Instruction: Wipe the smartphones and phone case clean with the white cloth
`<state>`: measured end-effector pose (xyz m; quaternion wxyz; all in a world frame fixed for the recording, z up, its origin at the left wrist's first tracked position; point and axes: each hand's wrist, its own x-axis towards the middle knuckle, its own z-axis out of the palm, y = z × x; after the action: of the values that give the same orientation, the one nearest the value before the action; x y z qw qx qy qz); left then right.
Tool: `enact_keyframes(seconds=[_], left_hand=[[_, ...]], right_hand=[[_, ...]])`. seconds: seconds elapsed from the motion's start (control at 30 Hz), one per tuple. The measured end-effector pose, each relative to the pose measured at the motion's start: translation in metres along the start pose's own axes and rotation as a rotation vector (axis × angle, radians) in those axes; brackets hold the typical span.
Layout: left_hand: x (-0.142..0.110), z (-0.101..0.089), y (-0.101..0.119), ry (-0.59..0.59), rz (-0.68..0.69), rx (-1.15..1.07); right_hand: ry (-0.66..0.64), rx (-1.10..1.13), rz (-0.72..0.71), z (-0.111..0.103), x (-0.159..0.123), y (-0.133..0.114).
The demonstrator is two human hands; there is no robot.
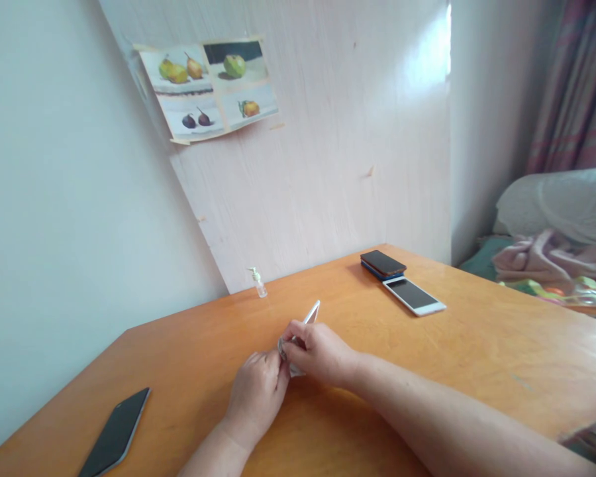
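Near the middle of the table, a white phone [312, 313] is held up at a tilt, its far end sticking out beyond my fingers. My left hand [259, 384] is closed round its near side, with most of the phone hidden. Over it, my right hand [322, 351] is closed, pinching a small crumpled greyish piece [281, 348] that looks like cloth or a wipe against the phone. Both hands touch each other there.
On the wooden table [203, 351] lie a dark phone [116, 434] at the left, a white phone [414, 295] at the right and stacked dark phones [383, 263] behind it. A small pump bottle [259, 285] stands near the back edge. Fruit pictures [208, 89] hang on the board.
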<state>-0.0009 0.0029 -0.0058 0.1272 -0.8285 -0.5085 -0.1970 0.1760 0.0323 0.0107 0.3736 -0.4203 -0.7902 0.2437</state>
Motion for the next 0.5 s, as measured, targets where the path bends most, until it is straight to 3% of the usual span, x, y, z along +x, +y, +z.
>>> enact_keyframes(seconds=[0.1,0.3,0.4,0.5], left_hand=[[0.000,-0.001,0.000,-0.003,0.007,-0.003],[0.002,-0.006,0.004,-0.038,0.017,0.016],[0.001,-0.005,0.003,-0.035,0.011,0.029],[0.001,-0.003,0.001,-0.021,-0.003,0.015]], right_hand=[[0.002,0.010,0.016,-0.003,0.004,0.003],[0.160,-0.042,0.210,-0.024,0.021,0.028],[0.147,-0.036,0.157,-0.019,0.016,0.022],[0.042,0.000,0.044,-0.005,0.005,0.006]])
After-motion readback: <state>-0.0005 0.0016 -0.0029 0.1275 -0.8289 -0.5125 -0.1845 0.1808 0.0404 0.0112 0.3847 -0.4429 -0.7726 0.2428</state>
